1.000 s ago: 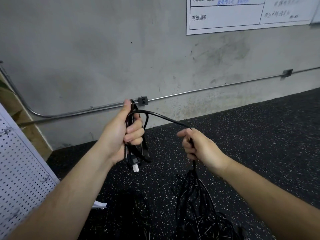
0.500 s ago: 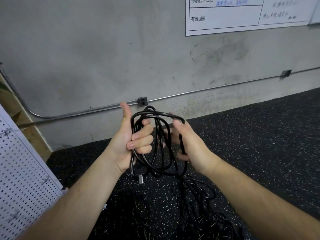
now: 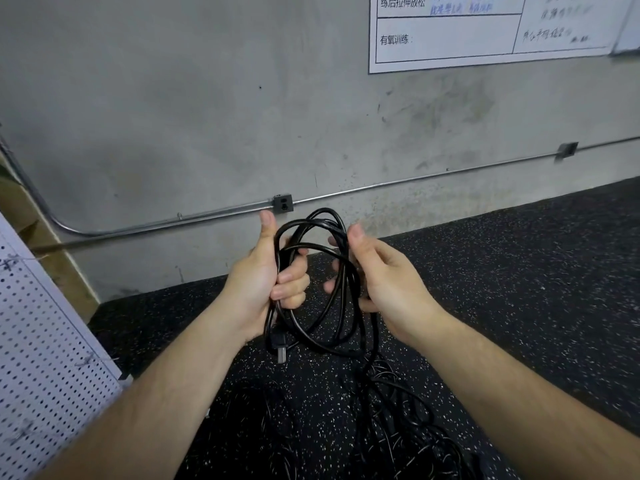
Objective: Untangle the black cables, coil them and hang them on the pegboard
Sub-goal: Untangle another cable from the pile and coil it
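- Where the room ends at the far left, a white pegboard (image 3: 45,358) stands, well apart from the cables.
- The left hand (image 3: 263,282) is raised in front of the person, its fingers curled tight round the left side of the coil of black cable (image 3: 346,271), thumb pointing straight up.
- The coil hangs in the air between the two hands in several loose loops, above the speckled black floor (image 3: 519,271); its plug (image 3: 280,349) dangles just below the left hand.
- The right hand (image 3: 388,285) has the right side of the loops, fingers half curled round the strands, thumb raised beside them.
- Below that hand a strand drops to a tangle of black cables (image 3: 398,420) lying on the floor between the forearms.
- Behind, a metal conduit (image 3: 415,181) runs along the grey wall, and a whiteboard (image 3: 450,36) hangs at the upper right.
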